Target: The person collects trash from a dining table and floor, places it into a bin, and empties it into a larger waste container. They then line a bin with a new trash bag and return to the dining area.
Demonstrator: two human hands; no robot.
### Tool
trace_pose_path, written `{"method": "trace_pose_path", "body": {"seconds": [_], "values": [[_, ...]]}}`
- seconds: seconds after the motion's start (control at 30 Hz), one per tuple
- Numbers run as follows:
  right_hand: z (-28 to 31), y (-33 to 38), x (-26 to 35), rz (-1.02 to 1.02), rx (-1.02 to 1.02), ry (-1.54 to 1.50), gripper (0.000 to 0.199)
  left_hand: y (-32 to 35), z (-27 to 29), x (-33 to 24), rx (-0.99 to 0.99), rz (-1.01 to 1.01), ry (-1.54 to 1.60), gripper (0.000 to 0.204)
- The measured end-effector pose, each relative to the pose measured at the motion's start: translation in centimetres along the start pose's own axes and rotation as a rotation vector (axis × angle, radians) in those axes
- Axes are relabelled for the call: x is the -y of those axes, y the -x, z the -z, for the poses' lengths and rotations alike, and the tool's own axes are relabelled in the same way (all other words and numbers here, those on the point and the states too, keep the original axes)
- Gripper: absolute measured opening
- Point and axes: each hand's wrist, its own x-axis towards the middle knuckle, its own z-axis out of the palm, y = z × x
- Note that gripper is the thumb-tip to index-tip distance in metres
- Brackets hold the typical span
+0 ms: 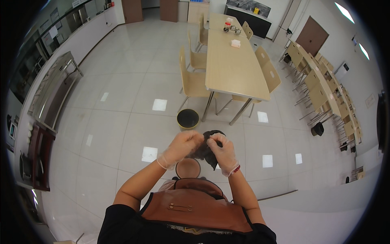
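Observation:
Both of my hands wear clear, loose disposable gloves and are raised in front of my apron. Between them hangs a crumpled black plastic bag, bunched up rather than spread out. My right hand pinches the bag near its top, thumb and fingers pressed together. My left hand is closed against the bag's left side, its fingertips partly hidden. Just beyond my hands, a round bin with a yellow rim and a dark inside stands on the floor. Below my left hand, near my feet, is a round, pinkish-brown open container or lid.
A long light-wood table with chairs stands ahead, carrying a tissue pack and condiment jars. More table rows line the right, with a black-lined bin beside them. A metal counter runs along the left.

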Motion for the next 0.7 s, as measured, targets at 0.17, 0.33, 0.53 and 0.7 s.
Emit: {"method": "trace_pose_path", "body": {"seconds": [0.17, 0.33, 0.53, 0.7], "values": [[-0.1, 0.0, -0.4, 0.258, -0.037, 0.102, 0.012, -0.2, -0.6, 0.2, -0.023, -0.049, -0.171, 0.009], [0.2, 0.3, -0.1, 0.268, -0.046, 0.116, 0.012, 0.2, -1.0, -0.6, -0.016, 0.053, 0.003, 0.009], [1.0, 0.5, -0.4, 0.144, -0.032, 0.021, 0.012, 0.1, -0.7, -0.3, 0.006, 0.075, 0.066, 0.012], [1.4, 0.3, -0.7, 0.239, -0.022, 0.062, 0.013, -0.1, -1.3, -0.1, 0.012, 0.091, 0.039, 0.013]]}}
